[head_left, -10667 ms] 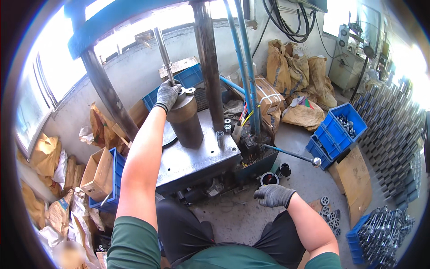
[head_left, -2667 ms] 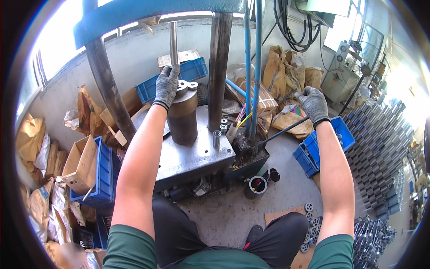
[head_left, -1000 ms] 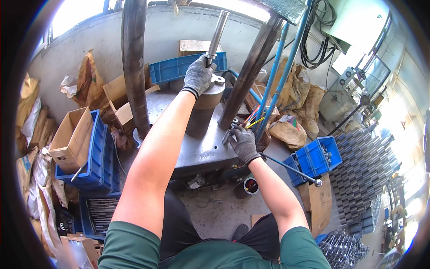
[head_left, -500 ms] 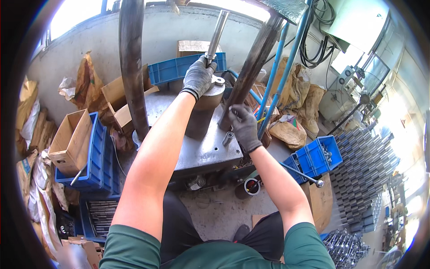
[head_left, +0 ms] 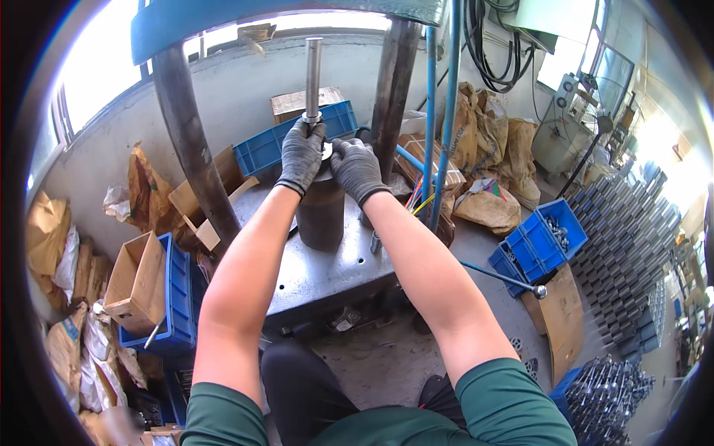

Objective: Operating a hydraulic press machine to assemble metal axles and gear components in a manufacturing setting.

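Both gloved hands meet on top of the dark steel cylinder (head_left: 321, 212), which stands upright near the middle of the grey press bed (head_left: 327, 271), toward its rear edge. The left hand (head_left: 301, 152) curls around the base of the bright upright steel rod (head_left: 313, 74) where it meets the cylinder top; its fingers are closed on the collar there. The right hand (head_left: 355, 167) lies just beside it, fingers bent over a flat metal washer (head_left: 327, 151), of which only a sliver shows between the gloves; whether it pinches that washer or merely presses on it cannot be told. The cylinder's top face is hidden under the hands.

A dark press column (head_left: 195, 149) rises at the bed's left rear corner, and another column (head_left: 390, 82) behind the right hand; both are cut off by the blue crosshead (head_left: 282, 15) above. Behind the bed a blue plastic crate (head_left: 275, 145) leans, with a brown cardboard box (head_left: 297, 104) beyond it. Left of the bed an open cardboard box (head_left: 137, 282) sits in a blue crate (head_left: 178, 297). To the right, brown paper sacks (head_left: 487, 149) are piled, and blue bins (head_left: 539, 241) hold small metal parts too small to make out.
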Available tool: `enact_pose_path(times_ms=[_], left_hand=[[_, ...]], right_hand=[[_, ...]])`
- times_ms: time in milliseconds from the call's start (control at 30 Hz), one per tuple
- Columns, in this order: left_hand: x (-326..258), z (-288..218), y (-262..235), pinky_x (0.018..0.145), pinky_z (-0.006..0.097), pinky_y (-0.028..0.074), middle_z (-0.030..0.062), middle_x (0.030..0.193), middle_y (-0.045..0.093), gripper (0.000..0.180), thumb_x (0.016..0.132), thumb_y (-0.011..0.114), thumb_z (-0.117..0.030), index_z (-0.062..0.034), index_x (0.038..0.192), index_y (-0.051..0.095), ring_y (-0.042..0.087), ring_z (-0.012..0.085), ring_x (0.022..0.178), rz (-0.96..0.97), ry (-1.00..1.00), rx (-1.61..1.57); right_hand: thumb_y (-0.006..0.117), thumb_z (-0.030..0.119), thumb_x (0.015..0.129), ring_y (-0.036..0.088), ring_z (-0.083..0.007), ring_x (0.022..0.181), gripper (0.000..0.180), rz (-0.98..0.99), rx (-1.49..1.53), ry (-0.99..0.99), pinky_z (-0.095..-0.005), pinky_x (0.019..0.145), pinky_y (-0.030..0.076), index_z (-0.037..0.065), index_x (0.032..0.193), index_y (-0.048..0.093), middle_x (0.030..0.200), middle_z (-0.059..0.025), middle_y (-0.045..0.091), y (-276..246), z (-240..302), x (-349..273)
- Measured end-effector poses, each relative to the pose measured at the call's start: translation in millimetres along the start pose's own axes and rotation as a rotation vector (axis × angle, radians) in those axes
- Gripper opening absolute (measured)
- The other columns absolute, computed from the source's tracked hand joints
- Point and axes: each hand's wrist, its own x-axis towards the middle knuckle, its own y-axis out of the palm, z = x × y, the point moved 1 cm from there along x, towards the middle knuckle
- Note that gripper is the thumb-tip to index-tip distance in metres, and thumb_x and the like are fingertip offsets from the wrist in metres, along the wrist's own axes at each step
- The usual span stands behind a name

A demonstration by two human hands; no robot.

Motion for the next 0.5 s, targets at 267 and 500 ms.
enact_pose_path(times_ms=[267, 500], left_hand=[[-28, -8, -3, 0.073, 0.025, 0.050, 0.0012, 0.093, 0.062, 0.046, 0.104, 0.066, -0.035, 0.0001, 0.132, 0.054, 0.057, 0.0091, 0.081, -0.321, 0.404, -0.380], [-20, 0, -13, 0.081, 0.030, 0.057, 0.0030, 0.092, 0.065, 0.043, 0.105, 0.066, -0.032, -0.0027, 0.134, 0.057, 0.063, 0.0121, 0.085, -0.367, 0.305, -0.521]], right_hand=[[0.075, 0.039, 0.086, 0.067, -0.0344, 0.101, 0.036, -0.031, 0.016, -0.064, -0.0475, 0.087, 0.052, 0.016, 0.114, 0.076, 0.101, -0.0079, 0.075, -14, 6, -7], [0.075, 0.033, 0.086, 0.068, -0.0344, 0.103, 0.045, -0.004, 0.019, -0.003, -0.0480, 0.087, 0.052, 0.011, 0.125, 0.070, 0.102, -0.0118, 0.076, -24, 15, -5]])
